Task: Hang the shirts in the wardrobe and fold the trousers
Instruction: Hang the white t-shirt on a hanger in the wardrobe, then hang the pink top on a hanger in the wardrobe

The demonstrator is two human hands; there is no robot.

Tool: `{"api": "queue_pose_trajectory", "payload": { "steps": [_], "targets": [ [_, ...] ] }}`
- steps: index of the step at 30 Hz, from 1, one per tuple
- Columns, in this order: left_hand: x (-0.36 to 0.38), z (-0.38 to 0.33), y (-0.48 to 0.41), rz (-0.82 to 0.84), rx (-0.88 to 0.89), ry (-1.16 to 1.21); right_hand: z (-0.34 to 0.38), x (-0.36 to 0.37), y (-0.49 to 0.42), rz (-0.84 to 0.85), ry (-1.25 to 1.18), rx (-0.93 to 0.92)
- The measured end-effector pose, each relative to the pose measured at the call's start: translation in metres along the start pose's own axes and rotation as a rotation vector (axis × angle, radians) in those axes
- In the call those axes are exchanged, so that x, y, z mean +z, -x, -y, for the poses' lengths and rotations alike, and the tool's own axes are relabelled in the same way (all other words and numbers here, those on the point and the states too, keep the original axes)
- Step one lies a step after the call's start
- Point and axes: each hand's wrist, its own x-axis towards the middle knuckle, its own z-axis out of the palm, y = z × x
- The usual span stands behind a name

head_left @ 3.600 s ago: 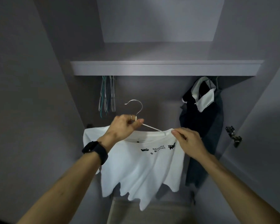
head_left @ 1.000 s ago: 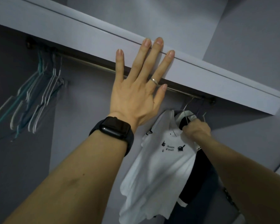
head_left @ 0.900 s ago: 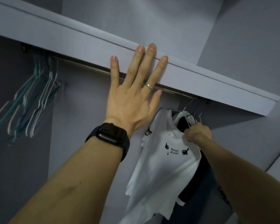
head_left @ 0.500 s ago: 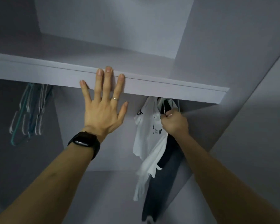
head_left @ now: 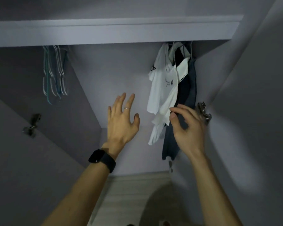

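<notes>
The white t-shirt (head_left: 160, 88) with a small black print hangs from its hanger at the right end of the wardrobe, under the shelf (head_left: 111, 32). Dark garments (head_left: 187, 93) hang right beside it. My left hand (head_left: 122, 118) is in mid-air in front of the back wall, fingers spread and holding nothing. My right hand (head_left: 186, 126) hovers in front of the lower part of the dark garments, fingers loosely bent and empty. The rail is hidden behind the shelf edge.
Several empty white and teal hangers (head_left: 54, 74) hang at the left end. Metal door hinges sit on the left side wall (head_left: 31, 123) and the right side wall (head_left: 203, 111). A pale floor (head_left: 131, 196) shows below the wardrobe.
My right hand has let go of the hanger and dropped lower; the white t-shirt now hangs on its own. My left hand has come off the shelf edge and moved down.
</notes>
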Motion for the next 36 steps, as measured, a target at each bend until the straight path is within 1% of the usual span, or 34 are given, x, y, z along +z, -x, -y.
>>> {"api": "queue_pose_trajectory", "payload": {
  "steps": [3, 6, 9, 12, 16, 19, 23, 27, 31, 36],
  "targets": [
    [0.024, 0.016, 0.037, 0.139, -0.004, 0.001, -0.017, 0.000, 0.026, 0.040, 0.100, 0.006],
    [0.043, 0.025, 0.050, 0.278, 0.018, 0.016, -0.031, -0.003, 0.048, 0.066, 0.204, 0.037],
    [0.062, 0.031, 0.050, 0.417, 0.067, 0.068, -0.047, -0.006, 0.072, 0.039, 0.333, 0.078],
    [0.083, 0.027, 0.051, 0.515, 0.256, 0.133, -0.055, -0.015, 0.107, -0.018, 0.473, 0.189],
    [0.112, -0.005, 0.060, 0.729, 0.528, 0.227, -0.048, -0.037, 0.163, -0.146, 0.587, 0.389],
    [0.127, -0.053, 0.090, 0.890, 0.744, 0.294, -0.038, -0.055, 0.222, -0.334, 0.640, 0.543],
    [0.122, -0.138, 0.162, 1.031, 1.081, 0.400, -0.015, -0.085, 0.310, -0.567, 0.724, 0.767],
    [0.108, -0.211, 0.238, 1.138, 1.321, 0.438, 0.008, -0.112, 0.384, -0.738, 0.763, 0.944],
    [0.095, -0.269, 0.314, 1.257, 1.505, 0.455, 0.024, -0.136, 0.452, -0.925, 0.762, 1.100],
    [0.094, -0.312, 0.403, 1.345, 1.638, 0.444, 0.028, -0.165, 0.540, -1.047, 0.685, 1.316]
  ]
}}
